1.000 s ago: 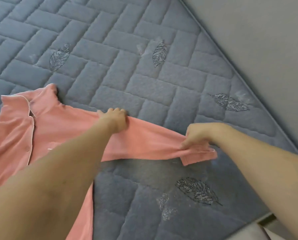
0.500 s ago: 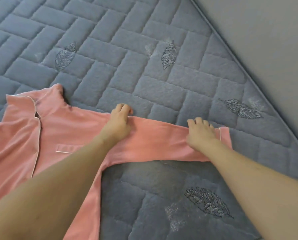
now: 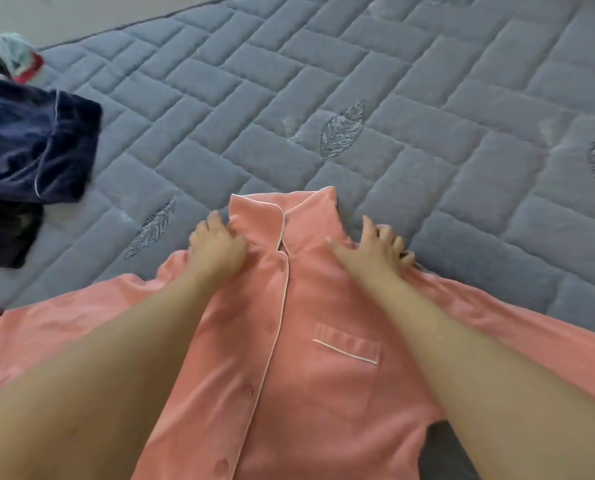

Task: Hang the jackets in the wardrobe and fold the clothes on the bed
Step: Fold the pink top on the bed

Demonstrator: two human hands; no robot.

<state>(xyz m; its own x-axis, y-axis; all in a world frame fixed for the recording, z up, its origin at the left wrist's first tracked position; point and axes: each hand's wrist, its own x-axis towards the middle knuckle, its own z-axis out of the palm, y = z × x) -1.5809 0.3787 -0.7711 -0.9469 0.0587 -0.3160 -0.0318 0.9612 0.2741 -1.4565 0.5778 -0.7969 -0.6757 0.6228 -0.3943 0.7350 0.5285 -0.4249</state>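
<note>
Both arms are reaching forward over the pink shirt [image 3: 323, 358], which is lying face up on the bed [image 3: 427, 98]. The left hand [image 3: 216, 247] is curling into the fabric beside the collar; the right hand [image 3: 372, 251] is pressing the other shoulder, fingers spread. Half a second ago both were flattening the right sleeve.

The single head-worn view looks steeply down and forward from close above the grey quilted bed [image 3: 410, 98], near enough that both forearms fill the near edge. A pink shirt [image 3: 306, 375] lies centred below it; dark clothes [image 3: 29, 150] sit far left.
</note>
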